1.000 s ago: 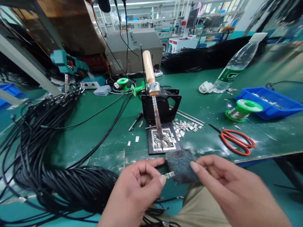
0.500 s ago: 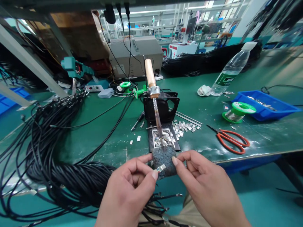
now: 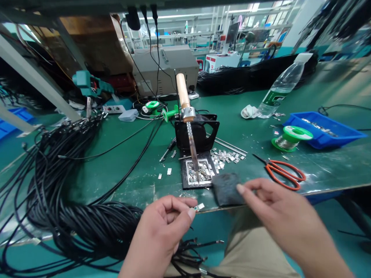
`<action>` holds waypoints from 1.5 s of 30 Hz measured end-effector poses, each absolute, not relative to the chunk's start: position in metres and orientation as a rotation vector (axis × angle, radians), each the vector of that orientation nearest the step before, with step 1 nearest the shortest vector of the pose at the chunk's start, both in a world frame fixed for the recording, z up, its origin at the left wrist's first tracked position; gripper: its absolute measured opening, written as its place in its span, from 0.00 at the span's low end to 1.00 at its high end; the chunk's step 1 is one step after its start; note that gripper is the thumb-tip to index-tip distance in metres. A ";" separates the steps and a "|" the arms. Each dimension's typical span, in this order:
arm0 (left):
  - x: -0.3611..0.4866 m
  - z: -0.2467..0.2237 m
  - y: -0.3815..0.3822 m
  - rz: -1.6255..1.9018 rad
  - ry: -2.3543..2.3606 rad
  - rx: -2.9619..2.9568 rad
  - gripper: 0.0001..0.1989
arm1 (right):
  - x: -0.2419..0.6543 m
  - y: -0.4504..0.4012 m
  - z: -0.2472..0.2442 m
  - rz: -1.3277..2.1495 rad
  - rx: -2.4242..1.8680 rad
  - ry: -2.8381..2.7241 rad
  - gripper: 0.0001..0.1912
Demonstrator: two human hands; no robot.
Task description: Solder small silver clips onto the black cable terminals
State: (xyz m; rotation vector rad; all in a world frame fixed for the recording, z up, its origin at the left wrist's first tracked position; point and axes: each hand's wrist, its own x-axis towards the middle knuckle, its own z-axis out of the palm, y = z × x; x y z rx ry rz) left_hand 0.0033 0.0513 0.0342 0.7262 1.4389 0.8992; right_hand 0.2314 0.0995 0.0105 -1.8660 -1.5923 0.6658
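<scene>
Lower centre, the left hand [image 3: 162,227] pinches a small metal connector [image 3: 199,207], its long axis slanting up to the right; the right hand [image 3: 275,210] grips a dark pad [image 3: 227,189] by its right edge. The connector sits left of the pad, apart from it, and just below the tip of the soldering iron [image 3: 189,133] in the frame, the left hand being nearer that tip. Green bench [image 3: 237,127] beneath, black cables [image 3: 87,227] at left, shelving [image 3: 199,24] upper centre
</scene>
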 end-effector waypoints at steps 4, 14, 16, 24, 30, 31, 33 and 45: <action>0.004 0.031 0.058 0.912 1.413 0.746 0.18 | 0.257 0.107 0.020 0.452 -2.067 -1.381 0.22; 0.008 0.030 0.072 0.927 1.400 0.776 0.16 | 0.169 0.083 0.004 1.564 -1.328 -1.310 0.24; 0.008 0.029 0.073 0.931 1.392 0.769 0.15 | 0.167 0.086 0.001 1.603 -1.319 -1.229 0.23; 0.008 0.029 0.083 0.915 1.377 0.735 0.15 | 0.165 0.091 -0.004 1.521 -1.311 -1.263 0.22; 0.008 0.029 0.089 0.901 1.355 0.703 0.14 | 0.161 0.095 -0.006 1.432 -1.287 -1.254 0.21; 0.008 0.029 0.090 0.894 1.348 0.703 0.14 | 0.160 0.095 -0.005 1.428 -1.286 -1.257 0.21; 0.007 0.030 0.091 0.877 1.342 0.694 0.15 | 0.158 0.096 -0.005 1.408 -1.294 -1.266 0.21; 0.007 0.034 0.099 0.838 1.367 0.723 0.16 | 0.155 0.102 -0.005 1.426 -1.272 -1.196 0.19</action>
